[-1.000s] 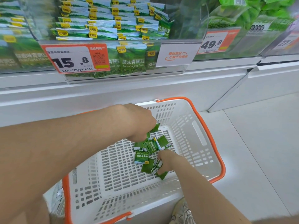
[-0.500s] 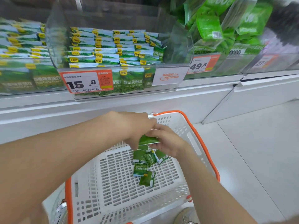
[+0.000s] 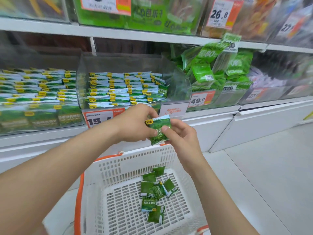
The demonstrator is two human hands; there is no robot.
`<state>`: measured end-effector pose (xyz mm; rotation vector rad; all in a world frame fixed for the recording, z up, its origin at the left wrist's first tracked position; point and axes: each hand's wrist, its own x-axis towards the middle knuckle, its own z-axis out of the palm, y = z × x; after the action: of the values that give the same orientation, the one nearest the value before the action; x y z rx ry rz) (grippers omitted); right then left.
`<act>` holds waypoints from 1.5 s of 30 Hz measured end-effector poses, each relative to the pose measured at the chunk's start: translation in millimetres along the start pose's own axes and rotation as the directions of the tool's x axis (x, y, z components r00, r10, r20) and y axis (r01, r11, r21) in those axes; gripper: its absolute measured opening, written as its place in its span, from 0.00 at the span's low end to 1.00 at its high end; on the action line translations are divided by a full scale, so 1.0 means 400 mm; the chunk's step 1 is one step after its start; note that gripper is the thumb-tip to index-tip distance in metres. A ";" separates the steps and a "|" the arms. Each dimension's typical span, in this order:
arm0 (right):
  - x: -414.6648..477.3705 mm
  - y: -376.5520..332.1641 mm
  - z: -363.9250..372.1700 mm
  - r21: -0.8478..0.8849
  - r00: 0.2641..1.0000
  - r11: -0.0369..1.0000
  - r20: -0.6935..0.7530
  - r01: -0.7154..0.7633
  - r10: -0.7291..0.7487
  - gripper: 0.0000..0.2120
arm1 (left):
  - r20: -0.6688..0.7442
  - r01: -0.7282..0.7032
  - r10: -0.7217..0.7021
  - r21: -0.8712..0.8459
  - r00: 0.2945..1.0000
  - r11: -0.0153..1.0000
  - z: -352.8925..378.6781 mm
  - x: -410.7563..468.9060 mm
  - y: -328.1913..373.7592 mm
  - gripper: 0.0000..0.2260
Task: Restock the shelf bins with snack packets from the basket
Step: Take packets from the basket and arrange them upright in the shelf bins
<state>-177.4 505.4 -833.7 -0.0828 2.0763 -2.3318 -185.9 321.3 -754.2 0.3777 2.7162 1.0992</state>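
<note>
Up out of the basket point(image 3: 135, 160) now: both grips have risen from its floor, carrying a packet point(image 3: 159, 123) to shelf height

Left grip point(image 3: 135, 122) is curled round the packet's left edge and right grip point(image 3: 184, 141) pinches its front with the thumb; it might be more than one stacked, can't tell. It's in front of the clear bin point(image 3: 118, 61), not in yet. Fingertip hold like that could let it slip back down. Also the garlic bin point(image 3: 33, 89) next door looks nearly identical, so easy to misfile. The middle bin holds tidy rows point(image 3: 125, 89) that a careless shove could topple. A handful of loose packets point(image 3: 155, 190) are still in the basket.
</note>
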 end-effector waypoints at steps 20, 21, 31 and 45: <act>0.325 -0.246 0.057 -0.926 0.868 0.319 0.018 0.202 -0.496 0.19 | -0.300 0.110 0.069 0.540 0.951 0.835 -0.092 0.078 -0.035 0.17; 0.360 -0.247 0.061 -0.951 0.893 0.265 0.026 0.161 -0.449 0.17 | -0.265 0.106 0.055 0.555 0.963 0.825 -0.089 0.086 -0.042 0.19; 0.522 -0.210 0.140 -0.941 0.962 -0.288 0.229 0.180 -0.147 0.16 | -0.081 0.102 -0.068 0.566 0.994 0.818 -0.097 0.127 -0.064 0.22; 0.585 -0.212 0.151 -0.804 0.913 -0.484 0.407 0.345 -0.026 0.18 | -0.068 0.137 -0.119 0.529 0.991 0.837 -0.093 0.136 -0.068 0.20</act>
<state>-406.2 444.0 -736.0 -0.7192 3.1891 0.6262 -251.8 294.5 -751.1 0.2435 2.9889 0.2929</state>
